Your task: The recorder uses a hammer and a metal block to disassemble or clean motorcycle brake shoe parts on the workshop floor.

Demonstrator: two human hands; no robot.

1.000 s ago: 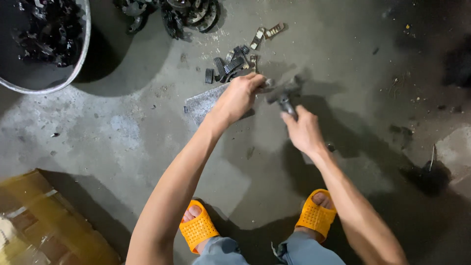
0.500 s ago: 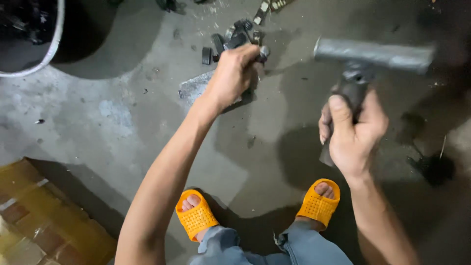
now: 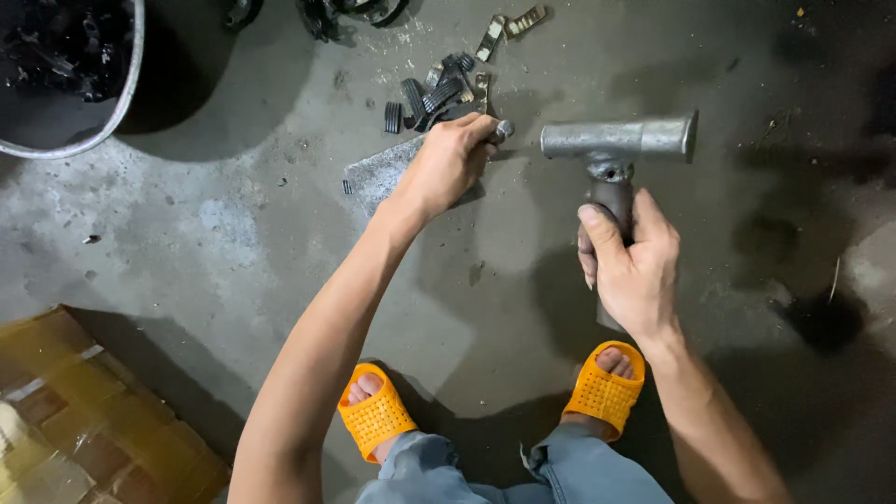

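My right hand point(image 3: 635, 266) grips the dark handle of a heavy grey metal hammer point(image 3: 618, 140), its cylindrical head raised level above the concrete floor. My left hand point(image 3: 450, 163) reaches forward and pinches a small metal part point(image 3: 503, 130) over a flat grey metal plate point(image 3: 373, 174) lying on the floor. The hammer head hangs just right of the left hand's fingertips. Beyond the plate lies a small heap of dark ribbed metal pieces point(image 3: 431, 95).
A round tub point(image 3: 119, 103) of dark scrap stands at the top left. More dark scrap point(image 3: 345, 11) and two tan metal strips point(image 3: 509, 26) lie at the top. A yellowish cardboard box point(image 3: 65, 420) sits at the bottom left. My feet wear orange sandals point(image 3: 376, 417).
The right hand lifted the hammer off the plate a second ago and has since brought it down and leftward toward the left hand, which stays on the plate.
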